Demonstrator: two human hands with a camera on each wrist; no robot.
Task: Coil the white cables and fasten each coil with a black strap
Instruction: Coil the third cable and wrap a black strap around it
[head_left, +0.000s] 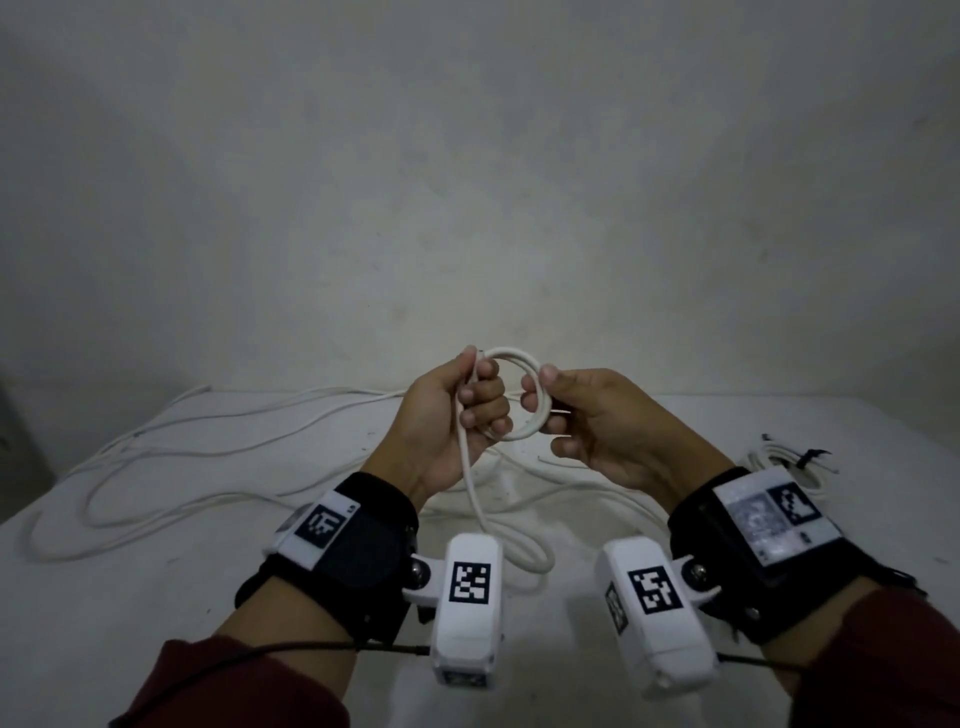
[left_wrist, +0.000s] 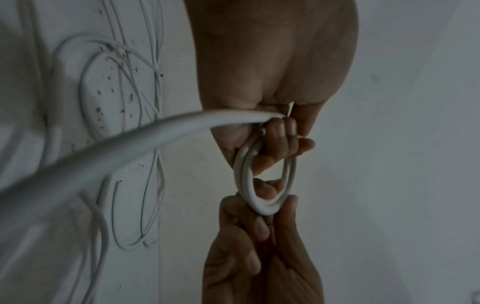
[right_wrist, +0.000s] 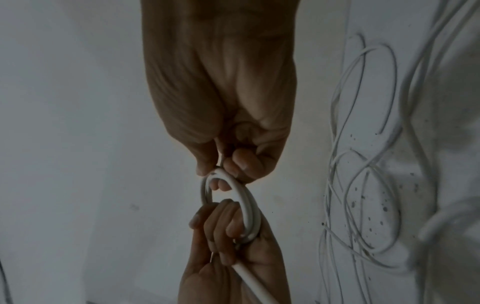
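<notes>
Coil: a small ring of white cable (head_left: 519, 395), two turns or so, held up above the table at the centre of the head view, between both hands.
Left hand: the left hand (head_left: 457, 410) has its fingers (left_wrist: 280, 139) curled through the ring and closed round the left side of it – the free run of cable leaves under this fist.
Right hand: the right hand (head_left: 592, 421) pinches the opposite side of the ring between thumb and curled fingers (right_wrist: 239, 162); a short dark piece shows at its fingers in the head view, too small to identify.
Tail: the free run drops toward the lower centre of the frame and passes behind the white wrist camera (head_left: 467, 597), so its lower part is hidden.
Loose cables: more white cable (head_left: 171, 467) lies in long slack loops across the left and middle of the table (head_left: 130, 597).
Far right: a bundled white coil (head_left: 779, 460) with a black strap (head_left: 808, 456) lies on the table, partly hidden by the right wristband.
Wrist views: dim – the table cables are blurred there.
</notes>
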